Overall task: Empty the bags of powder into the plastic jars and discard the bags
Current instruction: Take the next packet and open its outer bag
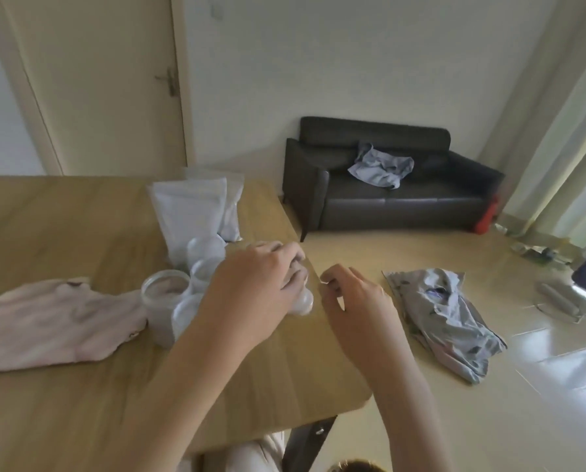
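Wooden table (80,212) fills the left and centre of the view, with its right edge and near right corner cutting diagonally under both hands; beyond that edge lies pale tiled floor (404,420) with a crumpled grey bag (445,318) on it, judged to be 1 already discarded. Bags (191,212) of powder stand upright toward the far edge, at least 2, apparently still full. Jars (204,248) cluster just in front of them, touching or nearly so; the open jar (164,301) nearest the left holds pinkish powder. Left hand (250,287) curls over a small white item (302,303), likely a lid or a jar, at the table edge; the fingers hide most of it. Right hand (353,298) hovers just beside, over the floor, thumb and forefinger pinched together on something too small and blurred to identify. Judged step: opening or capping 1 container. Procedure: keep the item over the table, not over the edge; steady it with the left hand and twist with the right. Move it inboard before any pouring, since spilled powder would fall to the floor. Pink cloth (53,321) lies at left, touching the open jar. Open room exists on the near table surface and to the right over the floor; the jar cluster crowds the left.
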The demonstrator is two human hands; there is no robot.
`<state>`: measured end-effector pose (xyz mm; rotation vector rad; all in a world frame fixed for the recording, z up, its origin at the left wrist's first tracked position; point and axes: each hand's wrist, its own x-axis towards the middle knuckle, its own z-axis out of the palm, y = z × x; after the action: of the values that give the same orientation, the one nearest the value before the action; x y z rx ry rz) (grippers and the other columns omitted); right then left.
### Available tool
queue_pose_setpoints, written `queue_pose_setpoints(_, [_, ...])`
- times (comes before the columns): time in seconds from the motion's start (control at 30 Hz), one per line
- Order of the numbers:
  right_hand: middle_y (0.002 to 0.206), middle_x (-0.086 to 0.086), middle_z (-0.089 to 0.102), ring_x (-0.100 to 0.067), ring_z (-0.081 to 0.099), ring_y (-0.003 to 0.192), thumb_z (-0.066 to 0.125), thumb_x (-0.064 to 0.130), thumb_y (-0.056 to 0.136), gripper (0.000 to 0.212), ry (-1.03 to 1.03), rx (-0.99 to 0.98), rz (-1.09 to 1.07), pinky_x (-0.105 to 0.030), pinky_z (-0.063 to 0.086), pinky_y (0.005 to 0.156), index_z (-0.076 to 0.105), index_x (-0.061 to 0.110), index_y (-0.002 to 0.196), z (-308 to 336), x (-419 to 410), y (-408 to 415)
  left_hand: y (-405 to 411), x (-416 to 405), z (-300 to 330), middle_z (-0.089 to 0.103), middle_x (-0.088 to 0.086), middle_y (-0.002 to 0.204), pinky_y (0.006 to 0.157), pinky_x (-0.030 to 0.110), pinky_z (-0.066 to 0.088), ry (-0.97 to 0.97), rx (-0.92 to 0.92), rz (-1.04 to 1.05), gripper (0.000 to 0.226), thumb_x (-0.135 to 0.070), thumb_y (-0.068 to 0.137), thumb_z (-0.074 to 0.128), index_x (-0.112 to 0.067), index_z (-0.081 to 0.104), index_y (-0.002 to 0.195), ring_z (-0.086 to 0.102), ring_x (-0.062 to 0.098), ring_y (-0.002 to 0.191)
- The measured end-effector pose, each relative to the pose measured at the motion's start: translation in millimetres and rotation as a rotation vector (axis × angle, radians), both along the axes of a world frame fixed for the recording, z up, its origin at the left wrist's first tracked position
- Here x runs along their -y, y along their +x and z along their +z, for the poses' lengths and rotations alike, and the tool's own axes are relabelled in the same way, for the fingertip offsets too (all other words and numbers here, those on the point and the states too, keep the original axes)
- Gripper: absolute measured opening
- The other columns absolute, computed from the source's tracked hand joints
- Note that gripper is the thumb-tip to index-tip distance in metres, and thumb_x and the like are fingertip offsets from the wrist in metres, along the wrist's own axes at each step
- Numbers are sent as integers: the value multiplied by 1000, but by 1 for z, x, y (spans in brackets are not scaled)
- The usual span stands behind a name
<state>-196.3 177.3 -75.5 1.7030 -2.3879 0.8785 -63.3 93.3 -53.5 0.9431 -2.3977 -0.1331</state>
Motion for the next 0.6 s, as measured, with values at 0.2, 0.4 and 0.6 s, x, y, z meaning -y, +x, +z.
queue_pose_setpoints(0.2, [103, 5, 64, -18, 60, 91, 47, 29, 99, 18, 6, -53, 138, -35, 48, 81, 58, 19, 109, 28, 63, 24, 32, 49, 13, 66, -18, 114, 83, 21, 49, 57, -72, 62, 26, -44, 100, 49, -31, 60, 120, 60, 4, 105])
queue_pose_setpoints(0.4, [104, 1, 64, -21, 61, 90, 46, 30, 99, 21, 148, -88, 148, -38, 52, 82, 59, 19, 111, 44, 127, 25, 49, 104, 13, 68, -19, 114, 77, 17, 48, 122, -106, 148, 24, -39, 99, 52, -31, 63, 118, 62, 1, 103])
queue_pose_setpoints(0.6, [100, 0, 67, -22, 64, 87, 46, 30, 97, 21, 168, -6, 177, -35, 55, 77, 62, 20, 106, 65, 185, 23, 51, 157, 15, 66, -17, 113, 88, 31, 51, 185, -139, 197, 22, -34, 98, 53, -29, 64, 117, 60, 6, 107])
